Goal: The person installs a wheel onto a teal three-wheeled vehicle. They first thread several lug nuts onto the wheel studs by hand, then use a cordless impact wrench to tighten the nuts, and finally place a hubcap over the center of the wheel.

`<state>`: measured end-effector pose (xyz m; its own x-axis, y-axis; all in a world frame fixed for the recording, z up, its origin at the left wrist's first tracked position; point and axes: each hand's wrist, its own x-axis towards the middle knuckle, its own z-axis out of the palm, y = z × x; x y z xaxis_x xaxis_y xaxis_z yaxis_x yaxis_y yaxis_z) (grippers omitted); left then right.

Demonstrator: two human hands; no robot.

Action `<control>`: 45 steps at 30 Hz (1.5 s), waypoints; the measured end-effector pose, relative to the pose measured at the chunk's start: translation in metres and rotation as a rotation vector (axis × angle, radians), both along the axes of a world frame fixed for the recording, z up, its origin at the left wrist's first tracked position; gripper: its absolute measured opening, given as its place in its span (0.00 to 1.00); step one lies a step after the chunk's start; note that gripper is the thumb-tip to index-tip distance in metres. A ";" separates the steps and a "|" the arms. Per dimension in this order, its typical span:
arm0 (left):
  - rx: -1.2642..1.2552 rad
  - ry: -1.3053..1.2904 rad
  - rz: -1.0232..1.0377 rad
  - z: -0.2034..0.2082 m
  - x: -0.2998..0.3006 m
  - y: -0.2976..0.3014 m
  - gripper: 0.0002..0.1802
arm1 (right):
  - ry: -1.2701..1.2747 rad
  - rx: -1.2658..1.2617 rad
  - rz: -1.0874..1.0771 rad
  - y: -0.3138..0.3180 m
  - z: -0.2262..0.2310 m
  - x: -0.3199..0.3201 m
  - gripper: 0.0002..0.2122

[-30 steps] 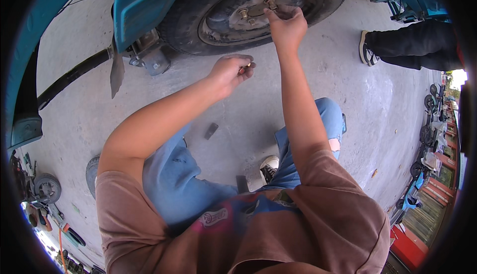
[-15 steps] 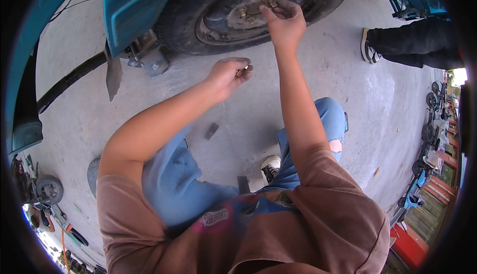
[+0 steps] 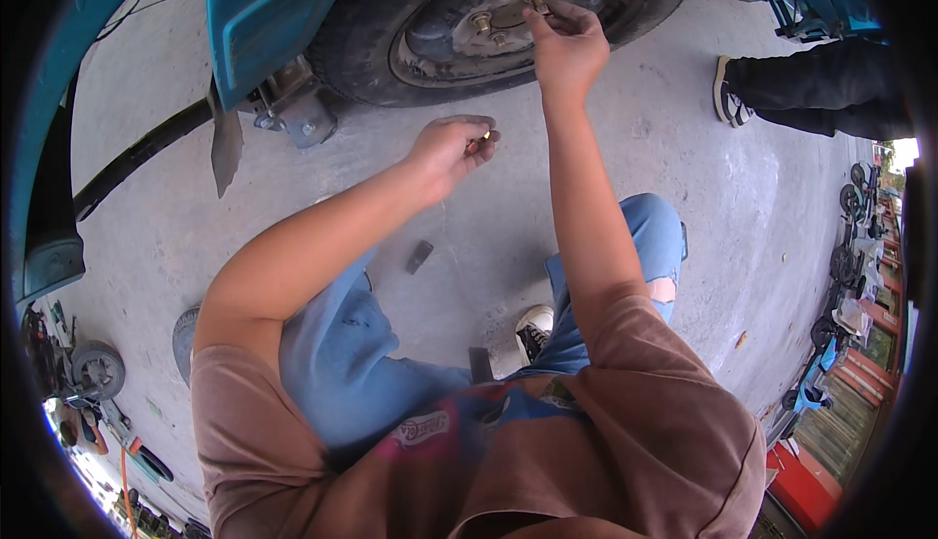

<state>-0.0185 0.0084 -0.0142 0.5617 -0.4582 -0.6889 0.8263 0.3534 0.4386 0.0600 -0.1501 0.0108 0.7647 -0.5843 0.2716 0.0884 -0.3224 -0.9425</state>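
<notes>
My right hand (image 3: pixel 572 45) is up at the hub of a dusty wheel (image 3: pixel 430 45), thumb and fingers closed round a brass-coloured lug nut (image 3: pixel 536 1) at one of the studs. Two more brass-coloured lug nuts (image 3: pixel 482 22) show on the hub to the left of that hand. Below the tyre and apart from it, my left hand (image 3: pixel 451 153) is curled round a small brass-coloured lug nut (image 3: pixel 486 135). Something small and red also shows between its fingers; its kind I cannot make out.
Blue bodywork (image 3: pixel 269 21) hangs left of the tyre, with a metal bracket (image 3: pixel 305 121) beneath. A small dark block (image 3: pixel 419 256) lies on the concrete between my legs. Another person's dark-trousered leg (image 3: pixel 811 85) is at the right. Parked scooters (image 3: pixel 821 363) line the far right.
My right hand has shifted very slightly to the right in the picture, as has the wheel. Both hands keep their grips, and the left has hardly moved.
</notes>
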 end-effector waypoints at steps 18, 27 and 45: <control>0.013 0.005 -0.031 0.001 -0.002 0.000 0.10 | -0.026 0.765 0.142 0.004 0.004 0.000 0.16; 0.006 -0.001 -0.032 0.000 -0.002 0.000 0.11 | -0.110 0.169 0.106 0.001 -0.009 0.006 0.10; 0.013 0.037 -0.014 -0.002 0.005 0.001 0.10 | -0.198 0.241 0.060 0.002 -0.007 -0.002 0.12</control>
<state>-0.0132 0.0095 -0.0163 0.5296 -0.4569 -0.7147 0.8467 0.3363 0.4124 0.0576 -0.1477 0.0040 0.7457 -0.6054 0.2781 0.2902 -0.0806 -0.9536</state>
